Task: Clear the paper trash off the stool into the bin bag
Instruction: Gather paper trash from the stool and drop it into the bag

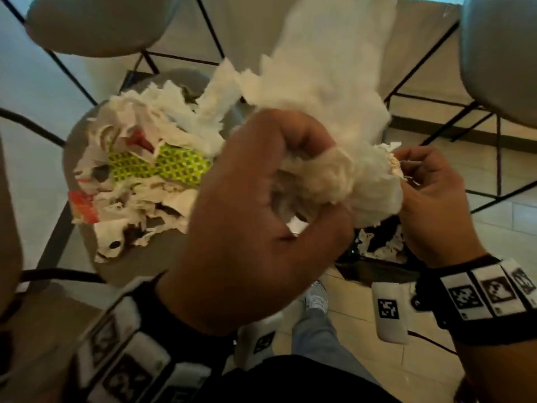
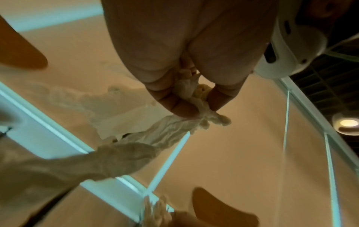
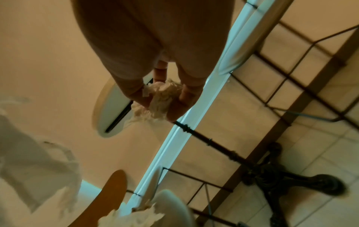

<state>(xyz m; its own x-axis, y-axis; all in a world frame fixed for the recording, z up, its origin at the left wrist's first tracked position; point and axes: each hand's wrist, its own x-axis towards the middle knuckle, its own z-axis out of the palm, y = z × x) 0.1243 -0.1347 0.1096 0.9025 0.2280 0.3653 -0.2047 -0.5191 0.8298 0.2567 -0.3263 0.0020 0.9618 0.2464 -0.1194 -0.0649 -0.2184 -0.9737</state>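
Observation:
A round grey stool (image 1: pixel 139 266) at the left carries a heap of torn paper trash (image 1: pixel 139 175): white tissue, a yellow-green patterned sheet (image 1: pixel 174 164) and red scraps (image 1: pixel 82 206). In front of it my left hand (image 1: pixel 290 175) grips a crumpled wad of white tissue (image 1: pixel 343 181), with thumb and fingers curled round it (image 2: pixel 194 106). My right hand (image 1: pixel 406 170) pinches the wad's other end (image 3: pixel 161 101). A long strip of tissue (image 1: pixel 319 82) trails from the wad towards the heap. Below the hands the black bin bag (image 1: pixel 363 269) lies open on the floor with white scraps inside.
Two more grey stool seats (image 1: pixel 87 24) (image 1: pixel 499 53) on black metal frames (image 1: pixel 421 77) stand behind and to the right. My jeans leg and shoe (image 1: pixel 316 298) are on the tiled floor beside the bag. A cast-iron table base (image 3: pixel 272 176) shows in the right wrist view.

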